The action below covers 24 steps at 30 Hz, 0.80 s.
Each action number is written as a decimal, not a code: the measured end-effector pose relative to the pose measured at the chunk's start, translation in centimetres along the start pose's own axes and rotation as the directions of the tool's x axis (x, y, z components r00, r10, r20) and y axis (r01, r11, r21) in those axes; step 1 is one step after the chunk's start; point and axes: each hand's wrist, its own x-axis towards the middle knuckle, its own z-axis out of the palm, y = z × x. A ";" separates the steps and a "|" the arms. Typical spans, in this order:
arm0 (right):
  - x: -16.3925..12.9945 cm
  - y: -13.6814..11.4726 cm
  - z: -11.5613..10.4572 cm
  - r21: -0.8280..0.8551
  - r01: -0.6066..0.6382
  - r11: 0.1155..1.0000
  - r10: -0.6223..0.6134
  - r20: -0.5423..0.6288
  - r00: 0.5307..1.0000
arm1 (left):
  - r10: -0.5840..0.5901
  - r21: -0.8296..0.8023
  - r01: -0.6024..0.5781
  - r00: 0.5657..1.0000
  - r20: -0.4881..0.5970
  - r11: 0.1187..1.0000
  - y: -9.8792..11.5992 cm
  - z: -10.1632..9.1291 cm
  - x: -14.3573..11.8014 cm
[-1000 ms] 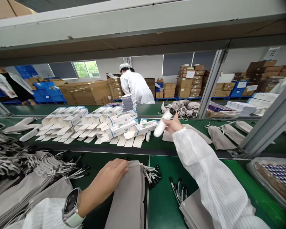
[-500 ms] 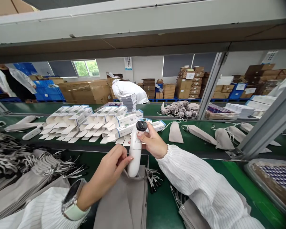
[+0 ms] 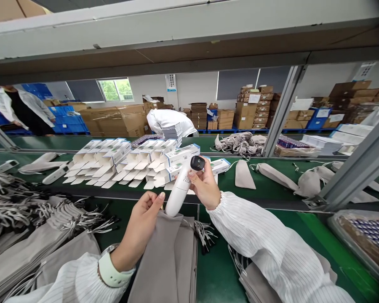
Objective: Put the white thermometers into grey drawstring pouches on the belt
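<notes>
My right hand [image 3: 206, 188] grips a white handheld device [image 3: 180, 190] with a black round head, tilted so its lower end touches the mouth of a grey drawstring pouch [image 3: 164, 256]. My left hand [image 3: 142, 223] pinches the pouch's upper edge and lifts it off the stack of pouches below. Both arms wear white striped sleeves; the left wrist carries a watch band.
Rows of open white-and-blue cartons [image 3: 126, 162] lie on the green conveyor [image 3: 265, 191] beyond my hands. Piles of grey pouches with cords [image 3: 34, 227] sit at left, filled pouches [image 3: 303, 181] at right. A metal frame post [image 3: 353, 168] slants at right. A person in white [image 3: 170, 122] bends behind the line.
My right hand brought the device from over the conveyor back to the pouch. My left hand went from resting flat on the stack to lifting the top pouch's edge.
</notes>
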 end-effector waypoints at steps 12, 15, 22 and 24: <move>-0.5 1.7 0.4 0.080 0.024 0.996 -0.008 -0.187 0.982 | -0.210 -0.090 0.210 0.978 0.004 0.974 2.0 0.6 0.0; -0.5 1.6 0.3 0.083 -0.039 0.996 0.049 -0.122 0.991 | -0.363 0.101 0.349 0.892 0.270 0.932 2.0 -0.1 -1.2; -1.2 2.0 0.4 -0.190 -0.326 0.926 0.356 0.156 0.921 | -0.378 0.098 0.365 0.883 0.278 0.926 0.9 -0.8 -1.8; -1.4 2.0 0.3 -0.322 -0.330 0.887 0.413 0.237 0.879 | -0.375 -0.009 0.395 0.879 0.294 0.919 1.0 -0.4 -1.8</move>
